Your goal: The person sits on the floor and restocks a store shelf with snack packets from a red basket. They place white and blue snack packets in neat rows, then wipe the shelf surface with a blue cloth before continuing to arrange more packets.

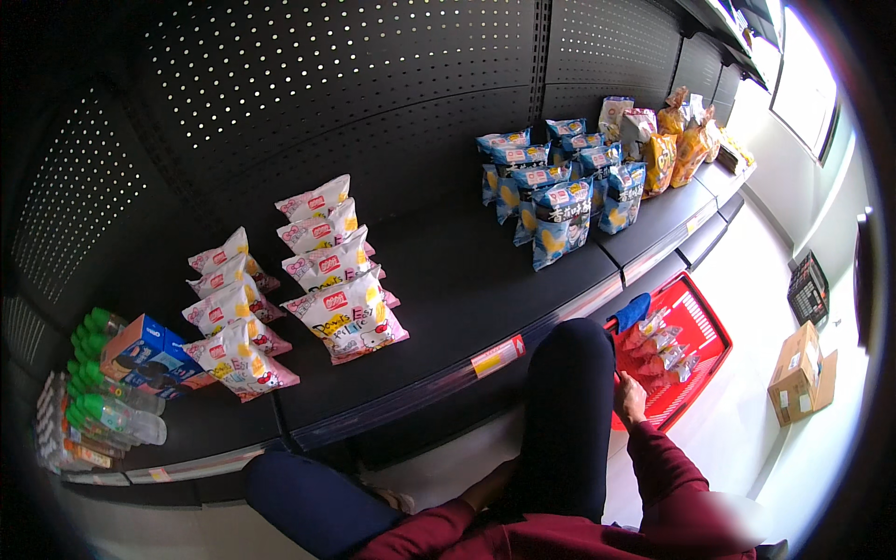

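My right hand point(631, 397) is closed on the black handle at the near side of a red plastic shopping basket point(715, 329). Inside the basket stands a row of small snack bags point(658, 346), and a blue cloth point(631, 312) hangs over its rim by the shelf. My left hand point(498, 481) shows only dimly near the wrist; its fingers are hidden behind my right leg. Before me, two rows of white-and-pink snack bags point(346, 322) stand on a black shelf point(434, 308). Farther right are rows of blue snack bags point(562, 222).
Green-capped bottles point(115, 413) and a blue cookie box point(150, 353) sit at the shelf's left end. Yellow snack bags point(660, 164) stand at its far right. A price-label strip point(497, 357) runs along the front edge. On the floor are an opened cardboard box point(798, 378) and a black crate point(808, 288).
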Demonstrator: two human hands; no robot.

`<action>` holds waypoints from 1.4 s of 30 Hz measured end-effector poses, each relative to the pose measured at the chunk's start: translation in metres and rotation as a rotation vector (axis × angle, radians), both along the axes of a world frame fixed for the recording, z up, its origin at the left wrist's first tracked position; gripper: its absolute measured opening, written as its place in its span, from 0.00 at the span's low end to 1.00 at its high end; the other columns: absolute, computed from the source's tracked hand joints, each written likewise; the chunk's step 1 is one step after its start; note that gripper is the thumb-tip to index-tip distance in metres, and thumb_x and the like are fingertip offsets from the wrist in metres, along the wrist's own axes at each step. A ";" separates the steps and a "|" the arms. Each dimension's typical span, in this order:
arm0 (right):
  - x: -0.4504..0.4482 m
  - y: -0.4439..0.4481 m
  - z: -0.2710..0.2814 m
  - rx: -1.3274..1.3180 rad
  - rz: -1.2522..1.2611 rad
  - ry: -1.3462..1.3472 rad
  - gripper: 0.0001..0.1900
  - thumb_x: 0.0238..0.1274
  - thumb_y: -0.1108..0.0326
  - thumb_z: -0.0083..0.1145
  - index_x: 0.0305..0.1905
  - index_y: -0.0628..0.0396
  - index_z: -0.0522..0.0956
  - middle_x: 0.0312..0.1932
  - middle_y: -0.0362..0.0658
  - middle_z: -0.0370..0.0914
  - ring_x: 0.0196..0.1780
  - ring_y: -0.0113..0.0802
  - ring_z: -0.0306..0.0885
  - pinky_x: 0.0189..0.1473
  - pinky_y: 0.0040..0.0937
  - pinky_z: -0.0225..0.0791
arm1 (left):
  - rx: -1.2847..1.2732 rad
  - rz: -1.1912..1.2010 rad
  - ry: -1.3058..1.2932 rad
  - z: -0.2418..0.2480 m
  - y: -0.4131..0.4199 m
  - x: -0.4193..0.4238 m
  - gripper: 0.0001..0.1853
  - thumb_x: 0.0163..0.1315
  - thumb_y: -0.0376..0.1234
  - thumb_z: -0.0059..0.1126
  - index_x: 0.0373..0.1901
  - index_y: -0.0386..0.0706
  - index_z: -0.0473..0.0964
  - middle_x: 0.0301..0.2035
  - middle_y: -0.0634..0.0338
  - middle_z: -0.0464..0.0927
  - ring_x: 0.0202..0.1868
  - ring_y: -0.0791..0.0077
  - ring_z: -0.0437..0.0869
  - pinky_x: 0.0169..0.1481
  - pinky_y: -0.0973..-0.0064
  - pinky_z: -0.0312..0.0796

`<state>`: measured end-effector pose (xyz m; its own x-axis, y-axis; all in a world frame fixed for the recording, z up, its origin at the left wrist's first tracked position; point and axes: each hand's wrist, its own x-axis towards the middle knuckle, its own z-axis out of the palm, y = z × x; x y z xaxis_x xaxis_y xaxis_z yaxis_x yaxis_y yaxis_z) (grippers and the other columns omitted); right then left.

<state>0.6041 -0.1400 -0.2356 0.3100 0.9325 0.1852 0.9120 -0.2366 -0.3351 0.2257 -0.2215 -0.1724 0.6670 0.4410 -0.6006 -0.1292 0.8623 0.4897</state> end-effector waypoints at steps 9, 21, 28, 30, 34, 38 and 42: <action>0.000 0.003 -0.002 -0.017 -0.012 -0.013 0.15 0.68 0.58 0.54 0.47 0.59 0.81 0.39 0.58 0.85 0.45 0.60 0.85 0.47 0.55 0.77 | -0.064 -0.019 -0.012 0.021 0.007 0.004 0.35 0.83 0.52 0.39 0.82 0.40 0.56 0.74 0.51 0.67 0.69 0.60 0.73 0.74 0.69 0.65; -0.013 0.006 0.012 -0.049 -0.049 0.029 0.11 0.59 0.66 0.56 0.42 0.59 0.80 0.38 0.57 0.84 0.46 0.59 0.84 0.48 0.54 0.77 | 0.062 0.012 -0.002 0.048 0.000 -0.003 0.35 0.83 0.51 0.39 0.82 0.41 0.55 0.74 0.52 0.66 0.69 0.61 0.72 0.74 0.70 0.66; -0.009 0.005 0.009 -0.034 -0.031 0.000 0.11 0.59 0.65 0.57 0.42 0.59 0.79 0.38 0.57 0.83 0.46 0.59 0.84 0.47 0.55 0.77 | -0.026 0.077 0.033 0.053 0.004 0.002 0.33 0.82 0.53 0.41 0.78 0.42 0.63 0.70 0.52 0.71 0.66 0.61 0.76 0.71 0.69 0.70; -0.008 0.003 0.007 -0.017 -0.029 0.009 0.10 0.59 0.64 0.58 0.41 0.59 0.79 0.37 0.57 0.83 0.45 0.59 0.84 0.47 0.56 0.77 | -0.051 0.069 0.043 0.052 0.004 0.004 0.33 0.82 0.53 0.41 0.78 0.41 0.63 0.69 0.52 0.73 0.65 0.62 0.77 0.70 0.70 0.71; -0.008 0.003 0.006 -0.012 -0.009 0.021 0.10 0.58 0.64 0.58 0.41 0.58 0.78 0.37 0.57 0.83 0.45 0.59 0.84 0.47 0.56 0.76 | -0.037 0.024 0.064 0.044 0.007 0.002 0.33 0.82 0.51 0.41 0.79 0.40 0.61 0.66 0.53 0.75 0.63 0.65 0.78 0.69 0.72 0.71; -0.008 0.002 0.007 -0.005 -0.012 0.015 0.10 0.58 0.64 0.58 0.40 0.58 0.78 0.37 0.57 0.83 0.45 0.59 0.84 0.47 0.56 0.76 | 0.052 0.043 0.083 0.038 0.007 0.001 0.33 0.82 0.52 0.41 0.79 0.40 0.62 0.65 0.53 0.77 0.61 0.65 0.79 0.68 0.72 0.71; -0.006 0.002 0.002 0.038 -0.005 0.001 0.10 0.58 0.64 0.58 0.39 0.58 0.78 0.36 0.56 0.83 0.44 0.59 0.84 0.45 0.56 0.77 | 0.039 0.067 0.060 0.042 0.004 0.002 0.33 0.82 0.51 0.41 0.79 0.40 0.61 0.67 0.52 0.74 0.63 0.64 0.78 0.69 0.72 0.71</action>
